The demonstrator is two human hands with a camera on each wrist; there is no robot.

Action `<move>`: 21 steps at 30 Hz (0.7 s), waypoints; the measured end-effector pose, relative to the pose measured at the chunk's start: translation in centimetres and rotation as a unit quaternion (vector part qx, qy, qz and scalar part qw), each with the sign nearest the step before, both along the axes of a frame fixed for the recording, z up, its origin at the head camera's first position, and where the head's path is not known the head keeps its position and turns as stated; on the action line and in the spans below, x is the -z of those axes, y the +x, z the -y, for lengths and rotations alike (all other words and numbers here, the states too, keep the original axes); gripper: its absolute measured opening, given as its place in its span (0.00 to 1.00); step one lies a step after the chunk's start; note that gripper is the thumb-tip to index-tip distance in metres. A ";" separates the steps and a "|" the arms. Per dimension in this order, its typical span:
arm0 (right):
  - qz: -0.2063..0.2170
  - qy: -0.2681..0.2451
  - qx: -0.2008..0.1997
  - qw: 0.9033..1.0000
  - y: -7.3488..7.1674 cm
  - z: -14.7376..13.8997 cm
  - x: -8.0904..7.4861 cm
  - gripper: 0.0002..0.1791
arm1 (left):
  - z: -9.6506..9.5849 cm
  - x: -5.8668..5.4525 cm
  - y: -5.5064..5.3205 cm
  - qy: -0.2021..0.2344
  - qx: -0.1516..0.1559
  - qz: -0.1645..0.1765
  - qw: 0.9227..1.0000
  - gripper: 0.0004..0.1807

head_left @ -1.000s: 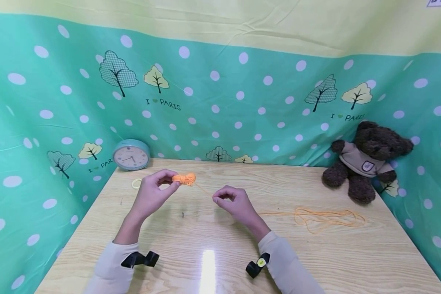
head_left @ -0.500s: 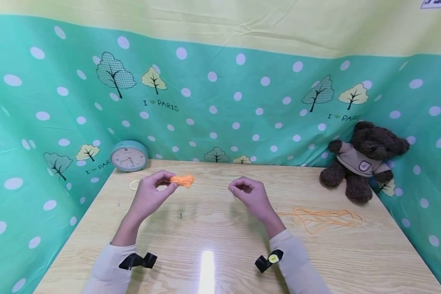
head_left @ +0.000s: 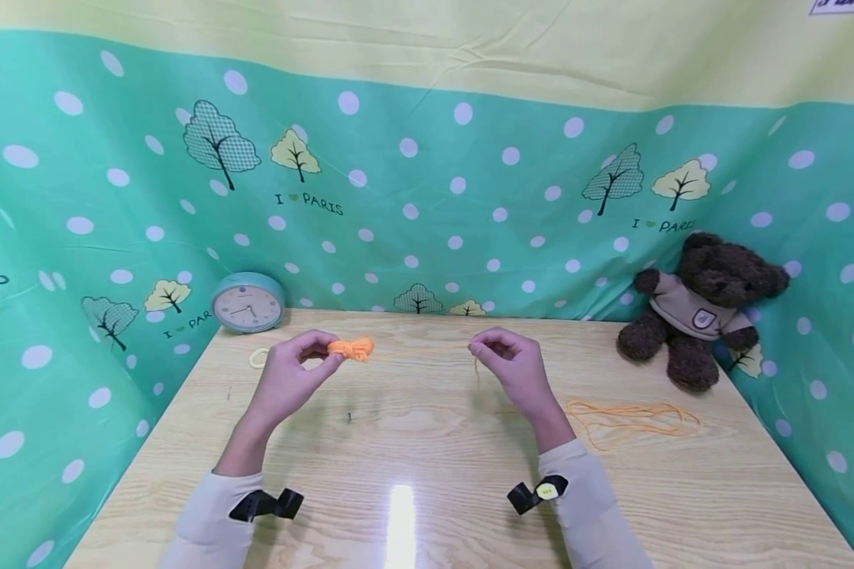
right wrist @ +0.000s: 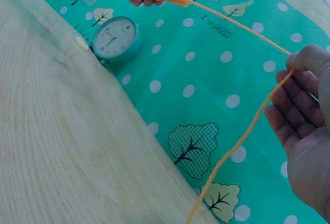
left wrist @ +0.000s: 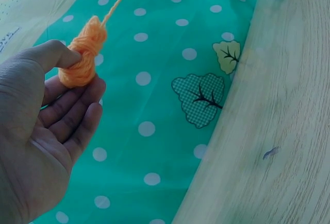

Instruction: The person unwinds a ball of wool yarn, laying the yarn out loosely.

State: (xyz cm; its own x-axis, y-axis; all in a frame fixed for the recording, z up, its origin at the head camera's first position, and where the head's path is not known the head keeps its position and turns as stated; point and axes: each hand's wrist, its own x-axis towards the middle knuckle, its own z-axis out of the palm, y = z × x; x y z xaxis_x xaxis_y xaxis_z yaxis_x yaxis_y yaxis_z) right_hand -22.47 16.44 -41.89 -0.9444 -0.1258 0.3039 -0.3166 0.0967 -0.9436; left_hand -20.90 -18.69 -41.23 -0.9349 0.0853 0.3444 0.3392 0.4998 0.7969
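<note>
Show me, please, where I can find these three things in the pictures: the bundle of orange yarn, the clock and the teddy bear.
Bundle of orange yarn (left wrist: 88, 48): left wrist view, on its wrapped middle.
Clock (head_left: 247, 307): head view, on its face.
Teddy bear (head_left: 696, 307): head view, on its clothed chest.

yarn (left wrist: 85, 56): matt, fuzzy fibre | table (head_left: 455, 435): glossy wood grain | backdrop (head_left: 434, 182): creased cloth | bear (head_left: 715, 288): shaggy plush

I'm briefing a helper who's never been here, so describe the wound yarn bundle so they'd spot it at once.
On the pale wooden table, find the round teal clock at the far left corner. Right of it and nearer, the left hand pinches an orange bundle. Unlike the loose yarn loops near the teddy bear, it is compact, wrapped around its middle and held up.
</note>
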 end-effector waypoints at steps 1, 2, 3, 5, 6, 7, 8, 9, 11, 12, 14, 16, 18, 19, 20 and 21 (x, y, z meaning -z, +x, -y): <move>-0.001 0.000 0.002 1.000 0.0 -0.1 0.0 0.10 | 0.0 0.0 0.0 0.000 0.000 0.001 1.000 0.07; -0.001 0.000 0.006 1.000 0.0 -0.2 -0.1 0.10 | 0.0 0.0 0.0 -0.001 0.000 0.001 1.000 0.07; -0.003 -0.001 0.008 1.000 0.0 -0.3 -0.1 0.10 | 0.0 0.0 0.0 -0.001 0.000 0.001 1.000 0.07; -0.005 -0.006 0.013 1.000 0.0 -0.4 -0.3 0.11 | 0.0 0.0 -0.1 -0.002 0.001 0.001 1.000 0.07; -0.007 -0.009 0.015 1.000 0.0 -0.5 -0.4 0.12 | -0.1 0.0 -0.1 -0.003 0.000 0.001 1.000 0.07; -0.008 -0.012 0.016 1.000 0.0 -0.6 -0.5 0.12 | -0.1 0.0 -0.1 -0.003 0.000 0.001 1.000 0.07; -0.009 -0.013 0.019 1.000 0.0 -0.7 -0.5 0.12 | -0.1 0.0 -0.1 -0.002 0.000 0.001 1.000 0.07; -0.009 -0.015 0.021 1.000 0.0 -0.8 -0.6 0.12 | -0.1 0.0 -0.1 -0.002 0.000 0.000 1.000 0.07; -0.007 -0.014 0.026 1.000 0.0 -1.0 -0.7 0.12 | 0.0 0.0 -0.1 -0.001 0.001 -0.001 1.000 0.07; -0.006 -0.012 0.028 1.000 0.0 -1.1 -0.7 0.12 | 0.0 0.0 0.0 -0.002 0.001 -0.001 1.000 0.07; -0.005 -0.008 0.033 0.999 0.0 -1.3 -0.8 0.12 | 0.0 0.0 0.0 -0.002 0.000 0.000 1.000 0.07; -0.005 -0.008 0.036 0.999 0.1 -1.6 -0.9 0.12 | 0.0 0.0 0.0 -0.004 -0.002 0.001 1.000 0.07; -0.007 -0.013 0.040 0.999 0.1 -1.8 -1.0 0.13 | 0.0 0.0 0.0 -0.004 -0.003 0.002 1.000 0.07; -0.007 -0.017 0.042 0.999 0.1 -1.9 -1.0 0.13 | 0.0 0.0 0.0 -0.004 -0.003 0.003 1.000 0.07; -0.009 -0.020 0.044 0.999 0.1 -2.0 -1.1 0.13 | 0.0 0.0 0.0 -0.005 -0.004 0.003 1.000 0.07; -0.009 -0.023 0.046 0.999 0.1 -2.1 -1.1 0.14 | 0.0 0.0 0.0 -0.005 -0.004 0.003 1.000 0.07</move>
